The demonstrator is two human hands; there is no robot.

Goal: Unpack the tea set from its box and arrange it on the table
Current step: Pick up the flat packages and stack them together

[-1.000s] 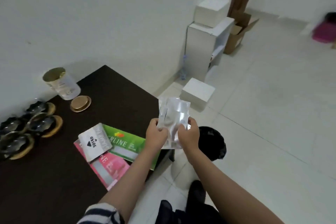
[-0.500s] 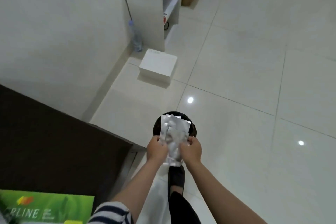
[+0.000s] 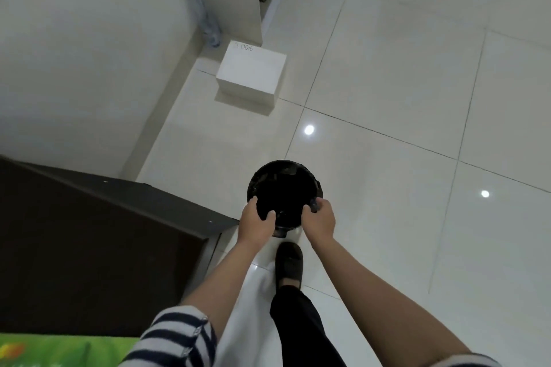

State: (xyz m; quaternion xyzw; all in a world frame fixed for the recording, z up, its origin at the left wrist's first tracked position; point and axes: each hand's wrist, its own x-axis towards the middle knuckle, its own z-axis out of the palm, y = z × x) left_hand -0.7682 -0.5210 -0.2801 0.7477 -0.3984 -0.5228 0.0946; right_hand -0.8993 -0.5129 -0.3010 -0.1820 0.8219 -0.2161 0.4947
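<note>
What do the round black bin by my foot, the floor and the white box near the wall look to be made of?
Black bin: likely plastic, with a glossy black liner, judging by crinkled glints at its rim; the inside is too dark to read.
Floor: glazed ceramic or similar tile, shown by grout lines and mirrored ceiling lights.
White box: probably matte cardboard, with sharp folded edges and handwriting on top.

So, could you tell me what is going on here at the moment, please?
A person stands beside the dark table, both hands over a black bin on the tiled floor. The left hand and right hand hang over its near rim with fingers loosely curled, holding nothing visible. A white box sits on the floor beyond.
</note>
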